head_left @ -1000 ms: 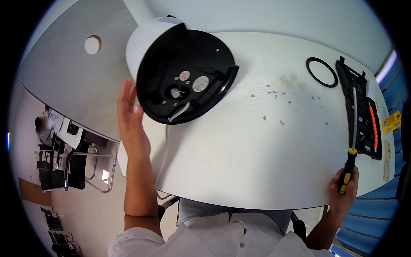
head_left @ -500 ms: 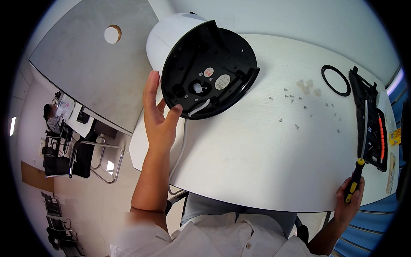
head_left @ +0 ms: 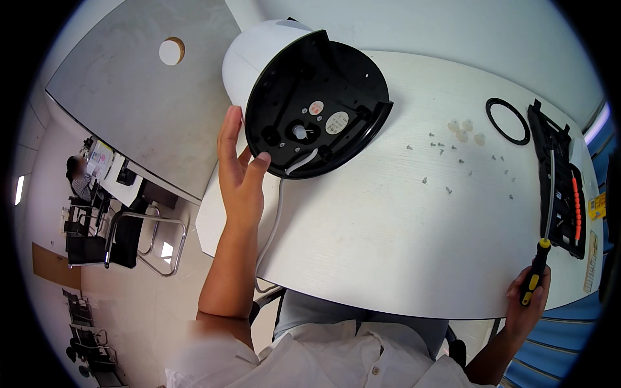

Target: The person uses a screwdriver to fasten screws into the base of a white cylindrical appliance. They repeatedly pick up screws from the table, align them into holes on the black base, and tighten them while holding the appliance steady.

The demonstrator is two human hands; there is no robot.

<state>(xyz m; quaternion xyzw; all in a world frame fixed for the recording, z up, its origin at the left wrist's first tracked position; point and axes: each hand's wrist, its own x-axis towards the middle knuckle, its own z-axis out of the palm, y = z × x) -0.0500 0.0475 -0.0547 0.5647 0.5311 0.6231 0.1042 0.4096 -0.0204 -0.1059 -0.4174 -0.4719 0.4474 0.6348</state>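
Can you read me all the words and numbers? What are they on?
Whitish oval sticker on the black base: print too small to read.
Round sticker with reddish print beside it: too small to read.
Yellow packet at right: too small to read.
Nothing can be quoted.

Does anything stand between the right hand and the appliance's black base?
No tall obstacle is visible; small loose screws lie on the white tabletop between the right hand and the black base.

Left hand (head_left: pixel 240 191) raised — fingers (head_left: pixel 228 132) extended, thumb (head_left: pixel 260 164) apart, right hand (head_left: pixel 530 312) lower — fingers curled
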